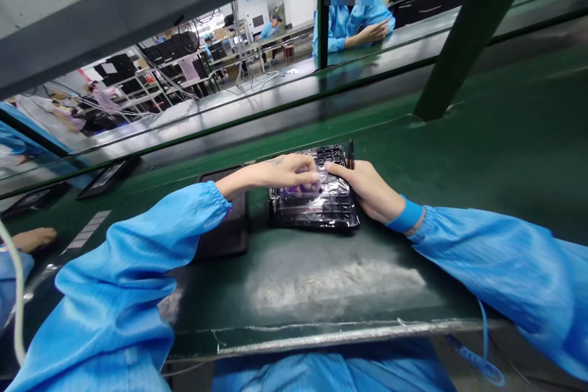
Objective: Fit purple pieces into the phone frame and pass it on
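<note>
A black plastic tray (337,205) with a grid of small compartments lies on the green bench, with shiny clear film over much of it. Over its upper left part is my left hand (294,171), its fingers curled and pinched together; whatever is between them is too small to make out. My right hand (370,190) grips the tray's right edge, thumb on top. A thin black pen-like tool (351,153) sticks up from the same hand, its lower end hidden. Beneath my left forearm rests a dark flat tray (225,236), partly covered by the sleeve.
Green posts (478,37) and a grey overhead beam (138,0) frame the bench. Left lie a black frame-like piece (108,177) and a pale strip (87,229), near another person's hand (34,239). A white cable (13,294) hangs at the left. Across sits a person in blue (362,24).
</note>
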A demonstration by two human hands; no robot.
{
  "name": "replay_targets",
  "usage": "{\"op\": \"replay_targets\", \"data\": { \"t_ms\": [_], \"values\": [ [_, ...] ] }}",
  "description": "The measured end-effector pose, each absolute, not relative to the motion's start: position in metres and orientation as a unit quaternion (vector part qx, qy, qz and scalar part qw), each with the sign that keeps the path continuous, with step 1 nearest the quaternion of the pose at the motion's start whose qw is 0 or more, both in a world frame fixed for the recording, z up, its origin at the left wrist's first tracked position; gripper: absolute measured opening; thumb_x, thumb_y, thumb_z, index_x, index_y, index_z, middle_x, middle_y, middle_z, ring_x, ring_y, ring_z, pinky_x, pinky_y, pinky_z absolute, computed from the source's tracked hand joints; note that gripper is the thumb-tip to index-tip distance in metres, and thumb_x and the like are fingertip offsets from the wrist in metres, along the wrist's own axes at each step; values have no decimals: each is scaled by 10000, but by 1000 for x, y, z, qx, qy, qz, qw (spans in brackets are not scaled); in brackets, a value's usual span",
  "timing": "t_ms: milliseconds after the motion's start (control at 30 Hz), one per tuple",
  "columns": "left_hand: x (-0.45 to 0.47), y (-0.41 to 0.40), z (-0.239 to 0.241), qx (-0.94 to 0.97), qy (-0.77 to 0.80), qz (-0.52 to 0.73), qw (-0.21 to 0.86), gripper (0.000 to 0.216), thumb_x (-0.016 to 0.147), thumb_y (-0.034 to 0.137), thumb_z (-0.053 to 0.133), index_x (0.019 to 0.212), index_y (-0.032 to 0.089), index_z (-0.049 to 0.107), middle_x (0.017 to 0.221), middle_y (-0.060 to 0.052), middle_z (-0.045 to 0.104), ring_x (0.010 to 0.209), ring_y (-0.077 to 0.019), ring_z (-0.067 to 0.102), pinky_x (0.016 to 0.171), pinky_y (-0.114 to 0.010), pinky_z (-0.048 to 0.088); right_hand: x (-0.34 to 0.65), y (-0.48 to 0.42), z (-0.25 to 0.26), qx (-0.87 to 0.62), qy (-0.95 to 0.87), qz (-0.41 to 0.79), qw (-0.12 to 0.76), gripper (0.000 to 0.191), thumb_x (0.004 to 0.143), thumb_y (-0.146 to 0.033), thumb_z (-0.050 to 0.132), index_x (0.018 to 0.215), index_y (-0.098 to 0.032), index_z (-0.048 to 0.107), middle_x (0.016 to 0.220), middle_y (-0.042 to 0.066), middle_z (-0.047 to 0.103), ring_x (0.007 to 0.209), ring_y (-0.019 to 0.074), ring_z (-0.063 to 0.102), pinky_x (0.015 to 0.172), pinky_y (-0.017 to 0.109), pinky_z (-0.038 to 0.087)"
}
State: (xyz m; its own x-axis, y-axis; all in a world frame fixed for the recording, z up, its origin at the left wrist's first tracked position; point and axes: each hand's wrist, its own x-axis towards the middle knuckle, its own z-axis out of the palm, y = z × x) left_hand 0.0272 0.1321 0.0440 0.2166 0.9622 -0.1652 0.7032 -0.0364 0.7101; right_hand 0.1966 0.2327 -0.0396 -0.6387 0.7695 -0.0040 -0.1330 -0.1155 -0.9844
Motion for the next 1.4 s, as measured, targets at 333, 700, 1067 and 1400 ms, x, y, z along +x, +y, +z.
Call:
{"op": "replay_targets", "data": {
  "t_ms": [333,700,1067,1400],
  "values": [
    [67,121,41,739,663,21,116,162,907,343,607,961,192,620,822,-20,659,717,-181,588,630,-279,395,197,231,-41,-275,-574,697,331,386,654,-470,887,781,-167,686,854,79,730,797,247,665,719,350,526],
    [64,114,20,754,644,86,91,75,907,143,498,880,209,520,927,-32,636,852,-194,589,757,-317,455,196,232,-44,-283,-560,697,346,377,634,-452,890,742,-168,664,828,64,717,773,220,643,688,325,519],
    [35,126,23,709,671,182,117,44,932,204,470,900,197,499,806,-1,639,736,-153,612,671,-270,466,196,232,-41,-268,-568,703,333,381,663,-456,886,825,-155,716,924,92,746,861,253,673,779,354,536],
    [33,124,20,779,606,149,53,331,903,52,384,1062,215,624,1051,-53,593,970,-188,576,897,-332,471,196,233,-42,-271,-569,706,323,343,672,-429,876,800,-161,706,869,77,741,801,240,662,725,352,531]
  ]
}}
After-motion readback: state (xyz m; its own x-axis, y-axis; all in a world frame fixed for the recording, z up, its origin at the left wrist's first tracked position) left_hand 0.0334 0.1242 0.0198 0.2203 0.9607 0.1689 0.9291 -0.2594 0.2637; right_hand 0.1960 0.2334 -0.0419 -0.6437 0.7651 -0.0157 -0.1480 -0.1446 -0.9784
